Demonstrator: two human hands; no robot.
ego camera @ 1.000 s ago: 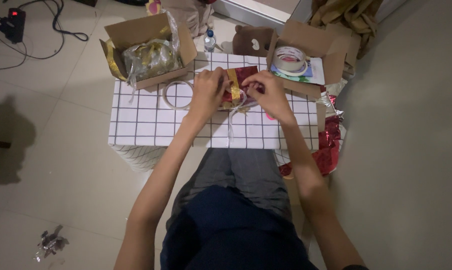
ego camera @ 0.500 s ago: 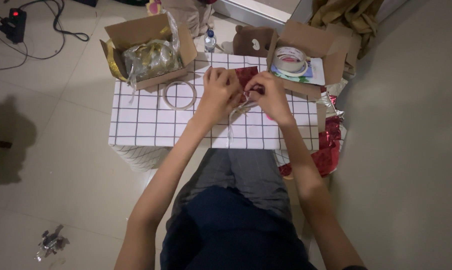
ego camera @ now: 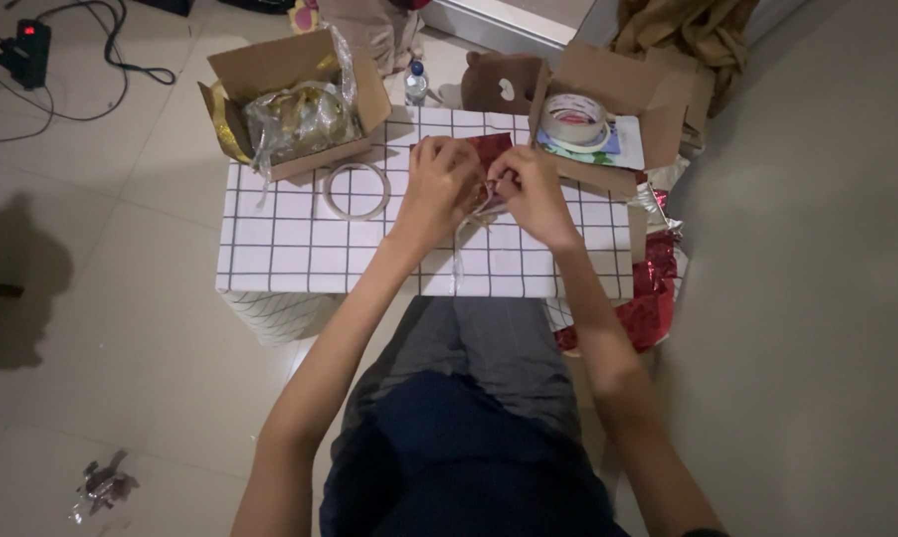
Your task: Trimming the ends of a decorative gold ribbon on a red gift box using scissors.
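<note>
Both hands meet over the middle of a low table (ego camera: 290,249) covered with a white grid-patterned cloth. My left hand (ego camera: 439,184) and my right hand (ego camera: 529,194) are closed together around a small item wrapped in shiny red foil (ego camera: 491,151), which shows between and behind the fingers. A thin clear strip (ego camera: 458,261) hangs from the item toward the table's near edge. A clear tape ring (ego camera: 356,191) lies flat on the cloth just left of my left hand.
An open cardboard box (ego camera: 270,70) with gold foil stands at the back left. Another open box (ego camera: 608,75) at the back right holds a tape roll (ego camera: 574,117). Red foil sheets (ego camera: 648,298) hang off the right side. A small bottle (ego camera: 416,82), cables and a foil scrap (ego camera: 99,485) are on the floor.
My left hand has moved right, closer to my right hand, and now covers more of the red foil item. The gold part seen earlier is hidden.
</note>
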